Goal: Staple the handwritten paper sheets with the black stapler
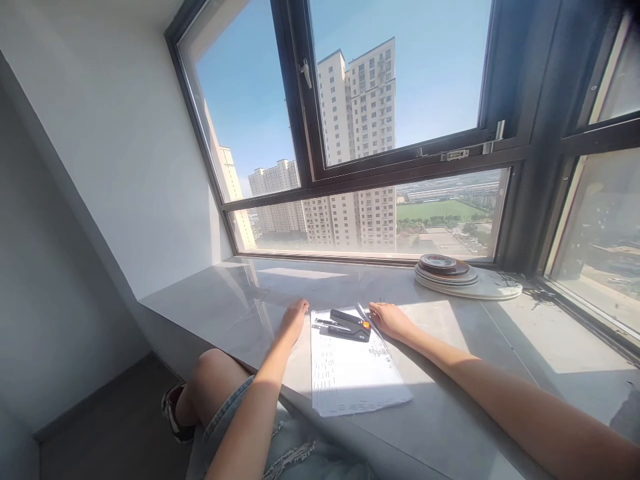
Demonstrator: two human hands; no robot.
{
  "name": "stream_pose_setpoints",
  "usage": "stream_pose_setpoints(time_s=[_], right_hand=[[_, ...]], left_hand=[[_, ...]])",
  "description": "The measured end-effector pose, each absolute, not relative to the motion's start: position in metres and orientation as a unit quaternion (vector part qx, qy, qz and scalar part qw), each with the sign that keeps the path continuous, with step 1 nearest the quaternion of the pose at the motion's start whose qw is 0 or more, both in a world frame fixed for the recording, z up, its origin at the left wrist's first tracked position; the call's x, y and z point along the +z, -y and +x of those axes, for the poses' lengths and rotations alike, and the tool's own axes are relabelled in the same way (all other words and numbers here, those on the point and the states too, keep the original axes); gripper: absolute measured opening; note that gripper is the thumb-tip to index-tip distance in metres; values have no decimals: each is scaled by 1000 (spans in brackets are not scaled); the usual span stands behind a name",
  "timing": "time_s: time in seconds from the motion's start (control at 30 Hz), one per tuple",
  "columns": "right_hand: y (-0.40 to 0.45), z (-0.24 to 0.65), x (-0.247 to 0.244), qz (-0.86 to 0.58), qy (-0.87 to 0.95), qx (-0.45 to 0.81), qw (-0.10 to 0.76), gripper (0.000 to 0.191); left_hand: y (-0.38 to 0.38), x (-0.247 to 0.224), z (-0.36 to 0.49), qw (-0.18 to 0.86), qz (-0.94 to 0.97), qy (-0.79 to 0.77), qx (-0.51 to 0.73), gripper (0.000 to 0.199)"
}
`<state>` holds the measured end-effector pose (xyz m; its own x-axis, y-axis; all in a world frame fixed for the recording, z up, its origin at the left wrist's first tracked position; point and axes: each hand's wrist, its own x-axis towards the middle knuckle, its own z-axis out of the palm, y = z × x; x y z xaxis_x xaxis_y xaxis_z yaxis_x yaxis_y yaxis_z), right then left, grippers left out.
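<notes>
A stack of white printed paper (345,380) lies on the sill in front of me, and its upper right edge curls up. On top of it rests a black stapler (350,327) with an orange part, its upper arm spread away from its base. My left hand (295,319) is closed in a loose fist on the sill, just left of the paper. To the right of the sheets, my right hand (389,320) is also curled closed, close to the raised paper edge. Nothing shows in either hand.
A pile of plates (443,272) stands by the window at the back right, with small dark bits beside it. The wide grey sill (215,300) ends at a front edge near my knee (220,373). Dark window frames (305,190) rise behind.
</notes>
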<state>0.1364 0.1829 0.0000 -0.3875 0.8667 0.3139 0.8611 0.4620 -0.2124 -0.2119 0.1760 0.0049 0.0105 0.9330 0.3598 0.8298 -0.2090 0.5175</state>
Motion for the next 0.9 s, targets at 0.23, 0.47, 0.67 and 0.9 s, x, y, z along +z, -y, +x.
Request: stream_pose_setpoints(time_s=[0.23,0.47,0.67,0.9], right_hand=[[-183,136,-1,-518,833,5,197,17],[-185,137,-2,-517,833,5,197,17],[-183,136,-1,-517,834,-1,192,17],[-184,136,-1,-515,835,1,196,16]], left_hand=[[-165,10,-202,136,760,-467,431,30],[-156,9,-194,129,789,-406,442,26],[-153,10,-185,59,818,-436,371,35],[-154,4,-182,37,859,-392,327,45]])
